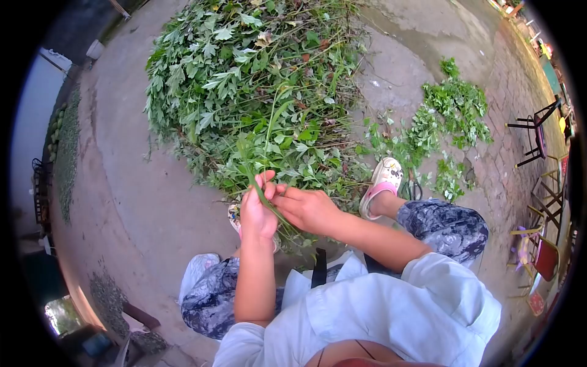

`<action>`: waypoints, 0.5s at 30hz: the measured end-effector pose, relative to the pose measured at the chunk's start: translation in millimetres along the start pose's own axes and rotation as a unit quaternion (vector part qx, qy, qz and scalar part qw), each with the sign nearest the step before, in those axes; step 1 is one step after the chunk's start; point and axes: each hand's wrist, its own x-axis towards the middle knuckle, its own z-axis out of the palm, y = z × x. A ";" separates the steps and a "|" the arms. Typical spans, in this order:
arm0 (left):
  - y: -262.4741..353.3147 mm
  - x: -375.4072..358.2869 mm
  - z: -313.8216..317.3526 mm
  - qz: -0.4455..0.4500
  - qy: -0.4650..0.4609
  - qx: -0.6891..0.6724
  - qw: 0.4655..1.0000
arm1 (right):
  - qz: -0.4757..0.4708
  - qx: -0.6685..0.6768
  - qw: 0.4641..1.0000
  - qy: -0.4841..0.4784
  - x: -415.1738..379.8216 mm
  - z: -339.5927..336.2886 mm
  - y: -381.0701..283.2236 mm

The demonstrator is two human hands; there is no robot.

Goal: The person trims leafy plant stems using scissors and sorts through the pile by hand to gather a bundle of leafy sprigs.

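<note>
My left hand (257, 214) is closed around a few long green plant stems (258, 191), with leafy tips pointing away from me over the pile. Close against it, my right hand (307, 210) has its fingers pinched together at the same stems. Some long blades trail below the hands. Directly beyond lies a large heap of cut leafy plants (244, 79), green leaves to the left and thin brownish stalks to the right. My fingers partly hide the point where the stems are gripped.
A smaller patch of leafy sprigs (455, 110) lies on the concrete to the right. By my patterned clog (385, 180) is a dark loop (416, 189), perhaps a scissor handle. Chairs (541, 131) stand at the far right. A white bucket (95, 49) sits far left.
</note>
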 end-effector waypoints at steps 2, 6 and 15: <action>13.3 -11.5 -3.7 0.033 0.054 -0.040 0.997 | -0.016 0.059 0.998 0.000 -2.3 7.9 0.5; 46.1 -25.4 -20.0 0.131 0.119 -0.010 0.984 | 0.059 0.079 0.993 0.068 24.0 25.4 53.1; 19.8 28.0 -38.9 0.049 0.193 0.056 0.978 | 0.176 -0.226 0.955 -0.073 112.8 66.8 154.9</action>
